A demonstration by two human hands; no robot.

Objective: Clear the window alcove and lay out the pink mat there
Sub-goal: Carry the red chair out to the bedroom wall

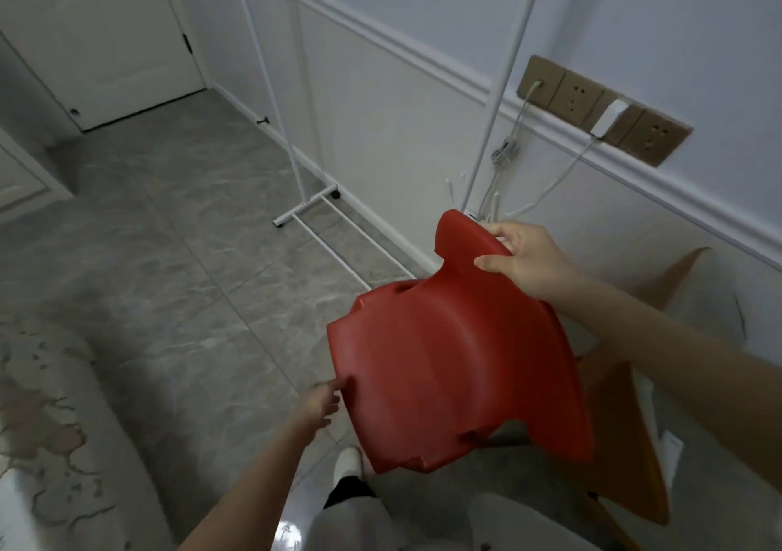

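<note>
A red plastic chair [457,364] hangs in the air in front of me, its seat and low backrest facing up. My right hand [524,258] grips the top edge of the backrest, thumb on the front and fingers behind. My left hand [323,402] touches the seat's left front edge with fingers nearly straight. No pink mat and no window alcove are in view.
A white clothes rack [304,207] stands against the panelled wall. Wall sockets [601,110] with white cables hang above it. A cardboard box [634,444] sits at the right by the wall. Grey tiled floor [169,233], a door [110,34] far left, a patterned rug [46,423].
</note>
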